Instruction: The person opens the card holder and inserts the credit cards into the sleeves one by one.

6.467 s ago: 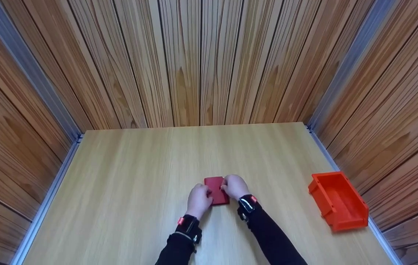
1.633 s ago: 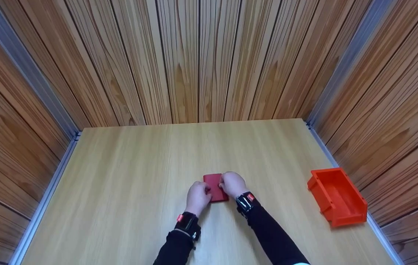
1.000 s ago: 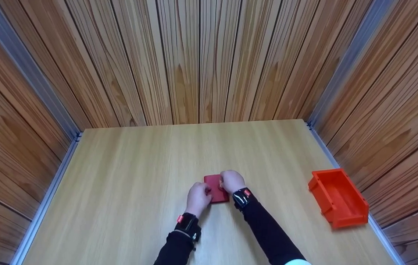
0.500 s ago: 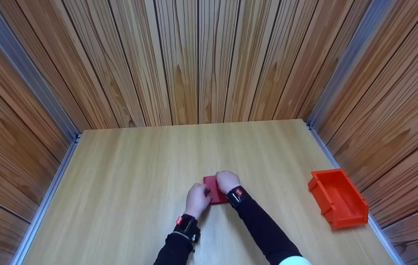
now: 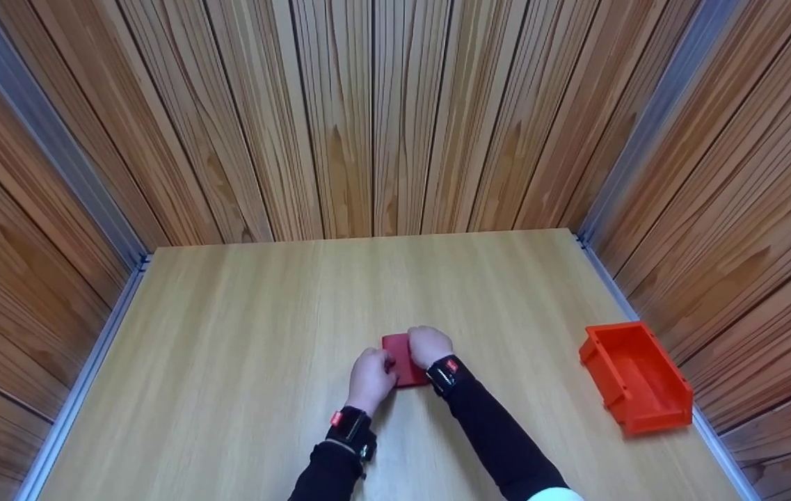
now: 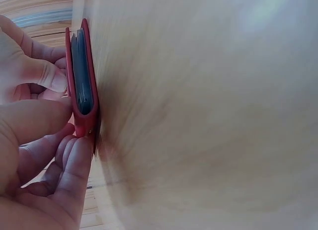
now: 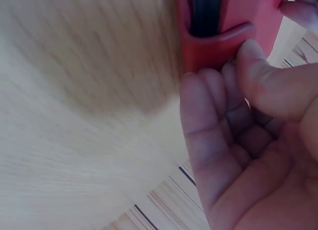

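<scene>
A small red card holder (image 5: pixel 396 344) lies on the table between both hands. In the left wrist view its dark inner sleeves (image 6: pixel 82 73) show between the two covers, standing slightly apart at the far end. My left hand (image 5: pixel 371 379) pinches the rounded spine side, thumb on top and fingers at the lower edge. On the opposite side, my right hand (image 5: pixel 430 346) holds a short red flap (image 7: pixel 218 48) that bends up over the edge. Its thumb (image 7: pixel 253 56) presses the flap's tip, with the other fingers curled against the outside. The head view hides the flap behind the right hand.
An orange plastic bin (image 5: pixel 638 379) stands at the right edge of the wooden table (image 5: pixel 249 334). Wood-panelled walls (image 5: pixel 346 125) with metal corner rails enclose the back and sides.
My right hand has shifted left over the card holder's right part, covering more of it, and its wrist has turned. The left hand keeps its place at the spine.
</scene>
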A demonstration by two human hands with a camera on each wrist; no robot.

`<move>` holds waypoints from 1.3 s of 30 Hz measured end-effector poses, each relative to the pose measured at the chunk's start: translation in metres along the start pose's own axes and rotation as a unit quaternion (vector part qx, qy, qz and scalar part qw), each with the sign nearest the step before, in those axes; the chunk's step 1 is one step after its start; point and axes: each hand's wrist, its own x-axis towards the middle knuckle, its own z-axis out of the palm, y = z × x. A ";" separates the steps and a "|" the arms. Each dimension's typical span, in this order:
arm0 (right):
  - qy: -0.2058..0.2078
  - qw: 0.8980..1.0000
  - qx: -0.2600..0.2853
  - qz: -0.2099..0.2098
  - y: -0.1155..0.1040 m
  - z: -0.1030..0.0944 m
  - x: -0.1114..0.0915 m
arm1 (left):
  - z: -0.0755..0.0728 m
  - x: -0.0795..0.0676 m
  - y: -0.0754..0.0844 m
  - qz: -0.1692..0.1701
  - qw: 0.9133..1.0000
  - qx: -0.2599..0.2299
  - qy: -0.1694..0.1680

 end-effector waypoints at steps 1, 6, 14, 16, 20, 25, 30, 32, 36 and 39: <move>-0.001 1.000 0.002 -0.002 0.000 0.000 0.000 | 0.000 0.000 0.000 -0.001 1.000 -0.001 0.000; -0.014 1.000 0.022 -0.015 0.005 0.000 0.002 | 0.001 0.003 -0.001 -0.001 1.000 -0.004 0.002; -0.039 0.994 0.097 -0.027 0.020 0.004 0.000 | 0.002 0.003 -0.002 -0.027 0.999 -0.017 -0.027; -0.040 0.992 0.116 -0.028 0.021 0.003 0.000 | 0.001 0.004 -0.002 -0.028 0.999 -0.017 -0.022; -0.029 0.989 0.140 -0.026 0.024 0.002 -0.001 | -0.001 0.004 0.000 -0.017 1.000 -0.015 -0.007; -0.024 0.987 0.156 -0.015 0.025 0.005 -0.005 | -0.001 0.003 0.000 -0.022 1.000 -0.013 -0.013; -0.013 0.987 0.159 -0.009 0.026 0.006 -0.006 | -0.001 0.002 -0.001 -0.010 1.000 -0.007 -0.005; -0.010 0.987 0.162 -0.008 0.027 0.006 -0.007 | -0.001 0.002 -0.001 -0.007 1.000 -0.007 0.000; 0.001 0.985 0.174 -0.011 0.028 0.007 -0.009 | 0.000 0.003 -0.001 0.002 1.000 -0.002 0.011; 0.014 0.984 0.179 -0.011 0.030 0.007 -0.009 | 0.001 0.004 0.000 0.004 1.000 -0.002 0.021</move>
